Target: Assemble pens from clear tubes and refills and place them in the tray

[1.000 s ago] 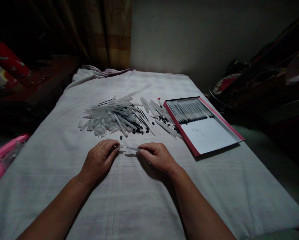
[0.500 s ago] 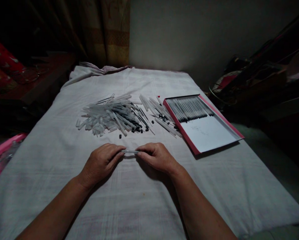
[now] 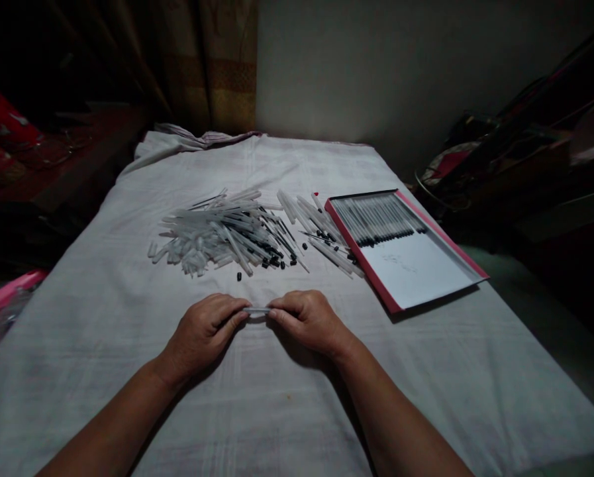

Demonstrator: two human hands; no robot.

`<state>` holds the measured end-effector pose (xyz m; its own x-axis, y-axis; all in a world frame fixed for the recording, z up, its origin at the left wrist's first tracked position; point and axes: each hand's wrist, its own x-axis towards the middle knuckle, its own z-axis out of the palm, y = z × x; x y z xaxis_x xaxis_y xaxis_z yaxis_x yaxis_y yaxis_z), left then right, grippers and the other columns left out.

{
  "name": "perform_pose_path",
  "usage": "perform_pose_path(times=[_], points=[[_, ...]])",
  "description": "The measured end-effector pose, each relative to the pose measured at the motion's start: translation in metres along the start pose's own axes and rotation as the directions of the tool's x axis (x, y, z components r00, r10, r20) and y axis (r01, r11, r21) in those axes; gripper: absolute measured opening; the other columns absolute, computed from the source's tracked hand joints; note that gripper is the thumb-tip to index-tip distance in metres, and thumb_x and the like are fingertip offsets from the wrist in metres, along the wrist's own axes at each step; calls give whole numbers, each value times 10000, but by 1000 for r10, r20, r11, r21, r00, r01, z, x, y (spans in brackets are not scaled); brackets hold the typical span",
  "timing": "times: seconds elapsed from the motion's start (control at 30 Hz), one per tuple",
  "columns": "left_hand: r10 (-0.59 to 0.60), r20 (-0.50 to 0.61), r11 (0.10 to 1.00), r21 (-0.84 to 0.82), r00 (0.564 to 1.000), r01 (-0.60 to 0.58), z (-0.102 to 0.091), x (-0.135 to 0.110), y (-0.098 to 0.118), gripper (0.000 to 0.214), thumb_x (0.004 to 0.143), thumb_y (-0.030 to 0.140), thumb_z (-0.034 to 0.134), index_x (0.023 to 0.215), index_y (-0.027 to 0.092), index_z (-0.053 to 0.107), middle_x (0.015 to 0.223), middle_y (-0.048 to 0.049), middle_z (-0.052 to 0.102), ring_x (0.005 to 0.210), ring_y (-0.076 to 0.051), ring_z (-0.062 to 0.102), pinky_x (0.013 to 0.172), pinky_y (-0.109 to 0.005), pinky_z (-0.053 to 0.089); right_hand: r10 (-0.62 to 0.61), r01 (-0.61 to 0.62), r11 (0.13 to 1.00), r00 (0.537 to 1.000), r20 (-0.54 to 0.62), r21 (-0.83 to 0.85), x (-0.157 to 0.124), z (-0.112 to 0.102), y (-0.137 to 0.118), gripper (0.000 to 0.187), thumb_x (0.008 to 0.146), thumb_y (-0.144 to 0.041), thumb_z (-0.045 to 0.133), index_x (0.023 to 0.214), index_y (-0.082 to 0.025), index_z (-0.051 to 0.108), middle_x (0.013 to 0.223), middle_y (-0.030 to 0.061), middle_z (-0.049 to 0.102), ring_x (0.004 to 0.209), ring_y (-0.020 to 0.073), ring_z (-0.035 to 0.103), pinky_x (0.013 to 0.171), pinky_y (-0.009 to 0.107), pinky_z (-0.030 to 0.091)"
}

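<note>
A thin translucent pen point(image 3: 257, 310) lies level between my hands, just above or on the cloth. My left hand point(image 3: 210, 328) pinches its left end between thumb and fingers, and my right hand point(image 3: 304, 318) pinches the right end. Both ends are hidden by my fingertips. Beyond my hands spreads a heap of pen parts point(image 3: 217, 235): clear barrels, caps and dark thin refills. One small black plug point(image 3: 239, 276) lies in front of the heap.
At the right, a shallow red-edged box point(image 3: 406, 285) holds a row of pens point(image 3: 379, 218) with black ends. Loose barrels point(image 3: 334, 255) and black plugs lie against its left side. A pale sheet point(image 3: 287, 424) covers the table. A pink basket point(image 3: 3, 305) stands at the left edge.
My hands have drawn slightly closer together on the pen, so a little less of it shows. The whole view has shifted slightly; the heap and box look the same.
</note>
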<state>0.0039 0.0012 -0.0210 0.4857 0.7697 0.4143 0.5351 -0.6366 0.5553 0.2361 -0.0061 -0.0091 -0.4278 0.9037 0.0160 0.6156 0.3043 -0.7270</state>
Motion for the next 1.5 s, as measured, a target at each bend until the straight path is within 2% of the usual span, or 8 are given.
perform_pose_path(times=[0.17, 0.37, 0.43, 0.57, 0.63, 0.73, 0.9, 1.5], points=[[-157, -29, 986, -55, 987, 155, 4, 3, -3, 241, 932, 391, 572, 963, 224, 743, 853, -34, 764, 767, -169, 711, 730, -258, 550, 40, -40, 999, 998, -45, 15, 1, 2, -6, 212, 908, -262, 571, 951, -213, 773, 870, 39, 773, 796, 163, 686, 712, 239, 439], [-454, 6, 859, -264, 891, 439, 5, 5, -9, 451, 893, 463, 564, 1260, 207, 626, 849, -24, 727, 745, -169, 696, 673, -257, 546, 119, -112, 993, 964, -236, 45, 0, -7, -7, 190, 860, -250, 553, 949, -203, 714, 786, 21, 720, 700, 157, 634, 639, 243, 443], [-482, 14, 828, -318, 876, 461, 3, 6, -10, 467, 898, 473, 541, 1265, 192, 611, 819, -20, 705, 701, -156, 675, 648, -250, 538, 121, -93, 992, 898, -423, 87, 1, -23, 4, 202, 852, -298, 548, 907, -195, 713, 832, 46, 721, 722, 166, 636, 634, 252, 464], [-514, 38, 815, -290, 857, 502, 2, 7, -9, 460, 873, 504, 550, 1179, 181, 667, 822, -39, 724, 700, -169, 681, 674, -270, 545, 211, -150, 977, 667, -715, 149, 7, -83, 47, 300, 792, -439, 608, 873, -185, 746, 902, 86, 742, 821, 221, 674, 740, 320, 514], [-520, 29, 824, -248, 854, 510, 2, 8, -8, 456, 855, 518, 558, 1134, 184, 697, 866, -53, 747, 755, -188, 700, 713, -285, 554, 314, -293, 941, 566, -762, 169, 13, -119, 73, 304, 774, -424, 621, 887, -179, 760, 890, 86, 758, 838, 241, 686, 777, 346, 513], [-518, 4, 834, -219, 855, 506, 3, 9, -6, 450, 837, 528, 559, 1091, 192, 719, 894, -57, 763, 788, -201, 713, 732, -292, 560, 452, -597, 796, 475, -755, 101, 28, -161, 107, 279, 787, -346, 620, 943, -171, 771, 936, 93, 770, 887, 261, 692, 779, 346, 501], [-519, 16, 828, -239, 855, 507, 2, 11, -4, 434, 846, 527, 556, 1068, 193, 723, 799, -45, 759, 702, -196, 716, 676, -287, 567, 521, -799, 598, 450, -726, -66, 53, -176, 135, 290, 859, -339, 577, 1032, -201, 765, 1065, 86, 762, 968, 254, 681, 754, 309, 491], [-517, 38, 809, -304, 855, 502, 2, 10, -6, 387, 861, 487, 561, 1036, 182, 724, 753, -39, 742, 689, -187, 706, 649, -279, 554, 541, -822, 520, 528, -654, -234, 69, -166, 141, 367, 910, -312, 509, 1158, -228, 766, 1168, 133, 738, 1075, 304, 674, 793, 345, 494]])
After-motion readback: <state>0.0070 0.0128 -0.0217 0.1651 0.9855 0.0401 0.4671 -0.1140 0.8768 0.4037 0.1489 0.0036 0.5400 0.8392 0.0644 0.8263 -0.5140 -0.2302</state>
